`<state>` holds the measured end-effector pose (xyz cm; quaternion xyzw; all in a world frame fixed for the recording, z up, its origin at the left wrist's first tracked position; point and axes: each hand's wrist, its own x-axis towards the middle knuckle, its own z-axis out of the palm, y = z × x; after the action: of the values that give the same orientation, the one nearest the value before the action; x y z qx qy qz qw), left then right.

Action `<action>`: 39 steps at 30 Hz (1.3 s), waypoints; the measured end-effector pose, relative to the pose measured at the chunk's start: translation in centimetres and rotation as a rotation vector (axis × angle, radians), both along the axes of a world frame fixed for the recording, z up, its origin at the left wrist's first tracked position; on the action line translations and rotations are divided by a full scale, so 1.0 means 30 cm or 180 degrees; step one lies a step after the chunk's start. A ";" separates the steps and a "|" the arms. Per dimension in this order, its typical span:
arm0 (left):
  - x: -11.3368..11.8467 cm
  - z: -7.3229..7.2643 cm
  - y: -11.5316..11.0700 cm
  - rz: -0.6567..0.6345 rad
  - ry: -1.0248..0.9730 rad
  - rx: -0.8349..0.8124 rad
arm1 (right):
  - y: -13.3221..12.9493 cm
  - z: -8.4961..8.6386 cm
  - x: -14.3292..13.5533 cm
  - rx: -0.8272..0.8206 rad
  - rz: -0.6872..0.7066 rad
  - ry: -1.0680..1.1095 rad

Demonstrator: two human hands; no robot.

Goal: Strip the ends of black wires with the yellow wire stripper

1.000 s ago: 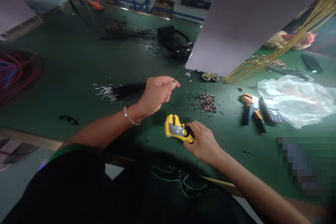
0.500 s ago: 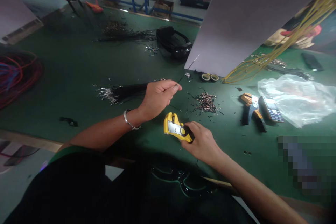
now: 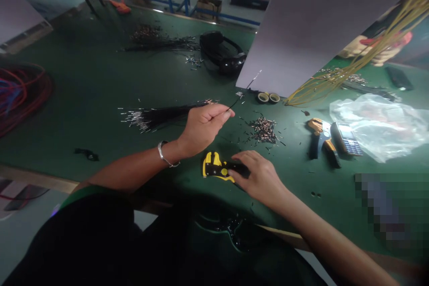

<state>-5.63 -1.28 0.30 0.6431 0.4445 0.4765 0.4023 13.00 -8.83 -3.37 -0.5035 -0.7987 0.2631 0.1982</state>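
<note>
My left hand (image 3: pixel 206 127) is closed in a pinch on a thin black wire (image 3: pixel 252 81), which points up and right and ends in a pale tip. Beneath that hand a bundle of black wires (image 3: pixel 161 115) lies on the table, its left ends silvery. My right hand (image 3: pixel 256 174) is at the handle of a yellow-and-black wire stripper (image 3: pixel 216 167), fingers parted around it. The stripper appears to lie flat on the table, its jaws toward the left. A pile of short wire offcuts (image 3: pixel 263 129) is just beyond it.
A second wire stripper (image 3: pixel 322 136), a keypad phone (image 3: pixel 347 137) and a clear plastic bag (image 3: pixel 385 125) are at right. Two tape rolls (image 3: pixel 268 98) sit by a grey panel (image 3: pixel 295 27). Yellow wires (image 3: pixel 351 69) hang beside it. Another person's gloved hand (image 3: pixel 378 49) shows behind.
The wire stripper has moved slightly left and turned flatter onto the table. My right fingers have spread from its handle. My left hand has shifted slightly right with the wire.
</note>
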 end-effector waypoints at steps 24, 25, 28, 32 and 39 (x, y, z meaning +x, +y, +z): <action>0.016 -0.006 -0.022 -0.0780 -0.1454 -0.0892 | 0.078 0.026 -0.050 -0.0954 -0.0976 0.2006; 0.018 -0.001 -0.026 -0.0839 -0.1511 -0.1017 | 0.082 0.022 -0.050 -0.0748 -0.1041 0.1808; 0.027 0.011 -0.045 -0.1036 -0.1695 -0.1523 | 0.097 0.008 -0.049 -0.0034 -0.1138 0.1238; 0.034 0.026 -0.066 -0.1233 -0.1782 -0.2168 | 0.116 0.003 -0.047 0.0840 -0.1009 0.0747; 0.034 0.040 -0.079 -0.1311 -0.1825 -0.2372 | 0.115 0.011 -0.069 0.1494 -0.0939 0.0576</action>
<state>-4.61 -3.66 1.51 0.3738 0.3200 0.3538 0.7955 10.93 -5.39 -3.05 -0.5291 -0.7350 0.0834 0.4158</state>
